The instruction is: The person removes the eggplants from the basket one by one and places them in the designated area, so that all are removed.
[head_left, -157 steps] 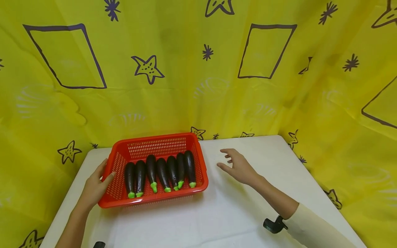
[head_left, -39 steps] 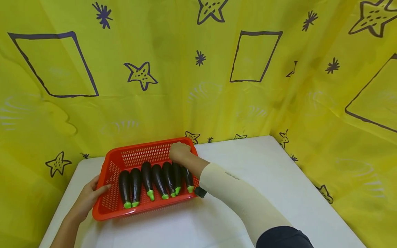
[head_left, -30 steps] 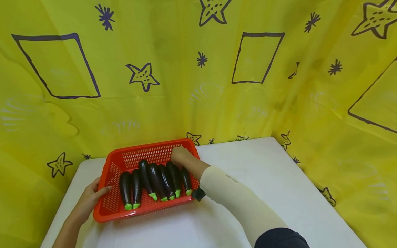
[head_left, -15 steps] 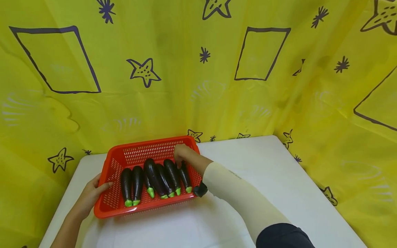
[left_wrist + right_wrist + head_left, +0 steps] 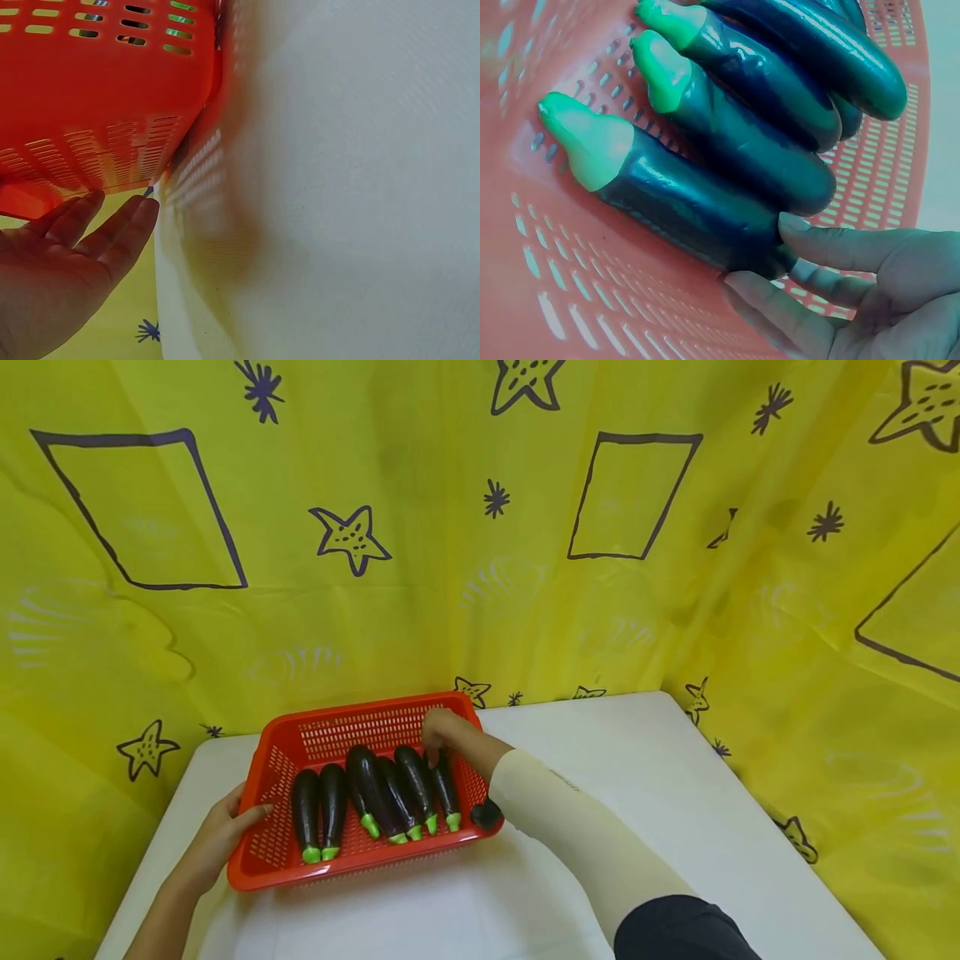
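Several dark eggplants (image 5: pixel 305 810) with green stem ends lie side by side in a red perforated plastic basket (image 5: pixel 360 857). In the head view, my left hand (image 5: pixel 213 843) holds the basket's left side, thumb over the rim; its fingers touch the outer wall in the left wrist view. My right hand (image 5: pixel 444 732) reaches in at the back right corner. In the right wrist view, its thumb and fingers pinch the blunt end of the rightmost eggplant (image 5: pixel 682 199). Near the middle, one eggplant (image 5: pixel 371 789) partly overlaps its neighbour.
The basket stands toward the back left of a white-covered table (image 5: pixel 600 777). Behind and beside it hangs a yellow curtain (image 5: pixel 420 627) with star drawings. A small black device (image 5: pixel 486 814) is worn on my right wrist, over the basket's front right corner.
My right hand has come from beside the basket into its back right corner. The right-hand eggplants have shifted left, and one now overlaps another. My left hand stays on the basket's left side.
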Demonstrator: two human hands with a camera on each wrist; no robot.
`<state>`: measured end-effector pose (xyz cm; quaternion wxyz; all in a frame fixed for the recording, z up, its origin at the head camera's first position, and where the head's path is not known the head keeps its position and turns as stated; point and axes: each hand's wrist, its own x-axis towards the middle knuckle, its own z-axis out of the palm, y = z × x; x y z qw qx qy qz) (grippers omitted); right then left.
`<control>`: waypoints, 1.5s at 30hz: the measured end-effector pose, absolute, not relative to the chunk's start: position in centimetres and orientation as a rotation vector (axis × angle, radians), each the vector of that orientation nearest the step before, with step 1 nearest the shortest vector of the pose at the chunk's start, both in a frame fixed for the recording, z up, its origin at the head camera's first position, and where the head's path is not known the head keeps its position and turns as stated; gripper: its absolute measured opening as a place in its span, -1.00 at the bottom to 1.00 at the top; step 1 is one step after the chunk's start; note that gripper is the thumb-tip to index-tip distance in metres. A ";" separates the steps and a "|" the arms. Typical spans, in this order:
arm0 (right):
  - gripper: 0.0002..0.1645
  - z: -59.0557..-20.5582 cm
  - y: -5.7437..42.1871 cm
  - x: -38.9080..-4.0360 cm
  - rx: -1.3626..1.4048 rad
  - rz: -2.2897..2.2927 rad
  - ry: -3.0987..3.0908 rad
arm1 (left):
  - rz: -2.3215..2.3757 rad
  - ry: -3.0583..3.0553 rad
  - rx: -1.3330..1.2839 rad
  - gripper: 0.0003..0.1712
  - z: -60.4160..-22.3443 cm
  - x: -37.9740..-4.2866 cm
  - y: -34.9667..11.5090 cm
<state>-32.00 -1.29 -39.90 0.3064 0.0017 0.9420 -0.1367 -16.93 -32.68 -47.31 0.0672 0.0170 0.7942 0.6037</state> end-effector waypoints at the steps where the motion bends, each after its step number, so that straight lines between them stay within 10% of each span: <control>1: -0.60 -40.2 -1.1 -32.0 -0.007 -0.390 2.506 | 1.817 2.394 0.047 -0.31 -47.3 -17.0 -32.7; 20: -0.84 -42.1 -0.4 -30.8 -0.029 -1.124 2.317 | 1.787 2.419 0.034 -0.33 -47.2 -17.1 -32.0; 25: -0.53 -42.8 0.5 -31.3 -0.093 -1.282 2.166 | 1.767 2.423 0.020 -0.32 -47.1 -17.2 -32.1; 45: -0.53 -44.4 0.1 -31.2 -0.149 -1.472 2.012 | 1.765 2.427 0.004 -0.33 -47.2 -16.9 -32.4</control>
